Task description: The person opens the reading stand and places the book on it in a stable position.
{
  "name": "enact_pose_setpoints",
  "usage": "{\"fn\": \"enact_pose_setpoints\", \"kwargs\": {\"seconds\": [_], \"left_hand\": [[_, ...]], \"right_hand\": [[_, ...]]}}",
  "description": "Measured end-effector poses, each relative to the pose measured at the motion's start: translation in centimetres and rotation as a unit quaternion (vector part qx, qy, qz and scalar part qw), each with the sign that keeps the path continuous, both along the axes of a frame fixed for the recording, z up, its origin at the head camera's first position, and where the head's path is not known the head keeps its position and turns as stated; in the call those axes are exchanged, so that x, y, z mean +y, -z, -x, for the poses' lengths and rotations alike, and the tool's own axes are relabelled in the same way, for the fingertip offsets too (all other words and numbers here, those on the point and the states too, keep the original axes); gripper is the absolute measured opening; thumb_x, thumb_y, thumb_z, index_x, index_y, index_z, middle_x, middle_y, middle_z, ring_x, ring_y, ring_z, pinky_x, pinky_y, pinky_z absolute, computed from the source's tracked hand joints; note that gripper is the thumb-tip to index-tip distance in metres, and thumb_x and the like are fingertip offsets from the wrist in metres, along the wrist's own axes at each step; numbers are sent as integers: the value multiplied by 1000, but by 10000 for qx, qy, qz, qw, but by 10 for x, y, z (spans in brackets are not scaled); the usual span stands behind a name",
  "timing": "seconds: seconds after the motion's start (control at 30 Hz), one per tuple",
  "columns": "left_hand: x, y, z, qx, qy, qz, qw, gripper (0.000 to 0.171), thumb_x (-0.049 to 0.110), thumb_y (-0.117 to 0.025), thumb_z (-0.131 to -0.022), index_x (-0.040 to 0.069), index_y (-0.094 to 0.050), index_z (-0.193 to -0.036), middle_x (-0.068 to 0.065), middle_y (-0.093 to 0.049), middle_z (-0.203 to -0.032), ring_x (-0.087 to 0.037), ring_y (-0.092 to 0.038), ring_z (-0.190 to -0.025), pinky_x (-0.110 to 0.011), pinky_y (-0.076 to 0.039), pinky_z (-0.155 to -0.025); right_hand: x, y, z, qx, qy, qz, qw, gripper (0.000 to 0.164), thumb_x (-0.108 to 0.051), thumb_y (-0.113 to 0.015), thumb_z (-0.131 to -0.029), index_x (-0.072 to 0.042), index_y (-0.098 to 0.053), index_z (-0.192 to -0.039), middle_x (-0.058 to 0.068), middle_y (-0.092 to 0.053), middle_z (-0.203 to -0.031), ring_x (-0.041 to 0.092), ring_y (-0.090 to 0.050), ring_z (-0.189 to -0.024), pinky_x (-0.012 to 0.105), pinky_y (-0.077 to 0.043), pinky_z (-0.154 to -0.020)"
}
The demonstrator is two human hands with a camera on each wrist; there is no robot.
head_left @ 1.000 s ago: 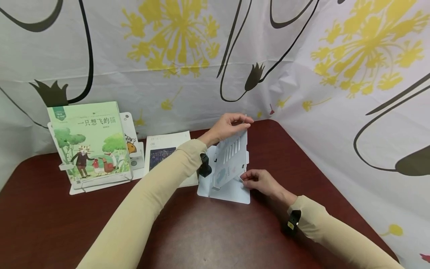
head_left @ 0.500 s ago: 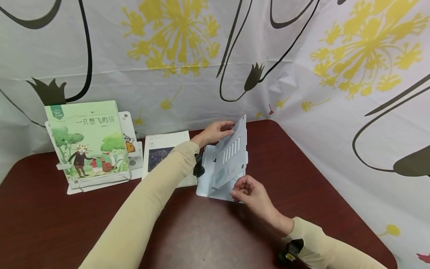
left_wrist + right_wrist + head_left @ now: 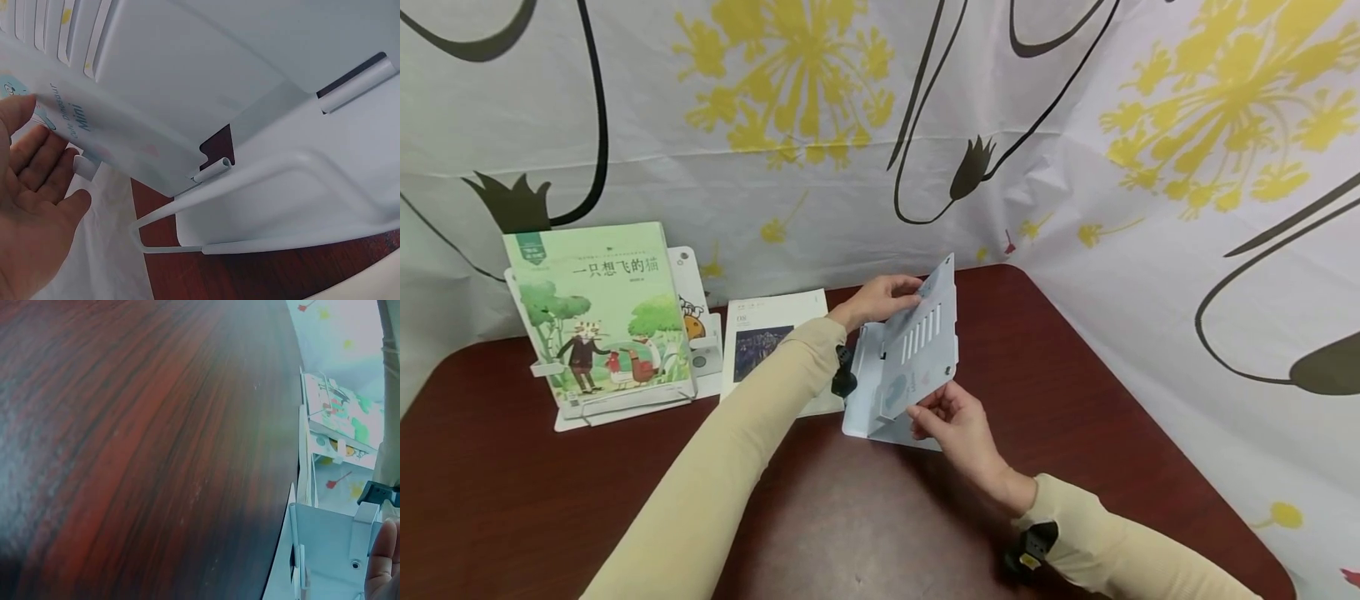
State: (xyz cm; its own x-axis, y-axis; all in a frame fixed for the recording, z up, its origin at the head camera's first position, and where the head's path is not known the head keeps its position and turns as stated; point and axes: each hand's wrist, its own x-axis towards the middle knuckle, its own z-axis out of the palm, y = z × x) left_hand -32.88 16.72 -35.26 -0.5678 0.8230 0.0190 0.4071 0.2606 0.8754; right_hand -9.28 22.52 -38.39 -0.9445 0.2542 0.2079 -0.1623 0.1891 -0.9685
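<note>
A pale blue-white metal book stand (image 3: 917,354) is partly unfolded on the table, its slotted panel tilted up from a flat base. My left hand (image 3: 880,298) grips the panel's upper left side. In the left wrist view, the left hand's fingers (image 3: 47,156) lie at the panel edge beside the printed words "Cute Dinosaur Mini", and a bent wire support (image 3: 300,159) stands out from the metal. Down at the panel's lower right corner, my right hand (image 3: 966,433) pinches the edge; some of its fingertips are hidden behind the metal. The right wrist view shows the stand (image 3: 328,534) at its lower right.
Left on the table, a green picture book (image 3: 610,317) leans on another white stand (image 3: 692,287). A white booklet (image 3: 763,312) lies between the two stands, partly covered by the left sleeve. Patterned white cloth (image 3: 820,225) hangs behind and to the right of the dark red table (image 3: 1060,400).
My left hand has slid from the panel's top edge down its left side. The right hand has let go at the right edge, shifted toward the lower corner and taken hold there.
</note>
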Motion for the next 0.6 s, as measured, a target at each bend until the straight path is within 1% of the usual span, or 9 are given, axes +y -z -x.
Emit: {"fn": "enact_pose_setpoints", "kwargs": {"seconds": [0.13, 0.23, 0.33, 0.43, 0.53, 0.6], "left_hand": [[1, 1, 0, 146, -59, -65, 9999, 44, 26, -54, -96, 12, -48, -137, -6, -52, -136, -19, -50, -123, -34, -45, -97], [2, 1, 0, 275, -261, -91, 9992, 43, 24, -54, -97, 10, -49, -137, -7, -53, -135, -20, -51, -123, -33, -45, -98], [1, 1, -1, 298, -660, -156, 9973, 41, 24, -54, -96, 10, -51, -134, -8, -55, -133, -20, -52, -120, -32, -46, -97], [-1, 1, -2, 240, -1121, -301, 9930, 38, 22, -56, -95, 9, -54, -131, -8, -57, -130, -20, -54, -118, -32, -47, -95], [-6, 1, -2, 301, -1529, -453, 9867, 36, 21, -59, -93, 7, -57, -127, -10, -60, -125, -21, -56, -114, -31, -48, -92], [-10, 2, -1, 350, -1760, -546, 9822, 34, 20, -62, -92, 5, -59, -123, -11, -62, -121, -21, -58, -111, -31, -50, -90]], "right_hand": [[5, 0, -1, 101, 78, -71, 9999, 13, 4, -63, -85, 11, -52, -89, 18, -62, -73, 9, -61, -58, 28, -56, -57], [13, 1, -2, 177, 176, -79, 9997, 14, 4, -63, -86, 11, -52, -88, 9, -62, -71, 9, -61, -58, 28, -56, -56], [24, 2, -2, 263, 359, -85, 9990, 14, 3, -63, -87, 13, -52, -87, 1, -61, -68, 9, -61, -57, 27, -56, -55], [38, 3, -2, 332, 648, -6, 9973, 13, 4, -62, -87, 13, -52, -87, 1, -61, -67, 9, -61, -57, 27, -55, -53], [54, 1, 1, 293, 1046, 180, 9939, 8, 5, -62, -87, 9, -55, -86, 1, -61, -67, 9, -61, -57, 27, -55, -52], [67, -1, 4, 214, 1280, 363, 9909, 5, 4, -62, -87, 5, -56, -86, 0, -61, -68, 9, -61, -57, 27, -55, -52]]}}
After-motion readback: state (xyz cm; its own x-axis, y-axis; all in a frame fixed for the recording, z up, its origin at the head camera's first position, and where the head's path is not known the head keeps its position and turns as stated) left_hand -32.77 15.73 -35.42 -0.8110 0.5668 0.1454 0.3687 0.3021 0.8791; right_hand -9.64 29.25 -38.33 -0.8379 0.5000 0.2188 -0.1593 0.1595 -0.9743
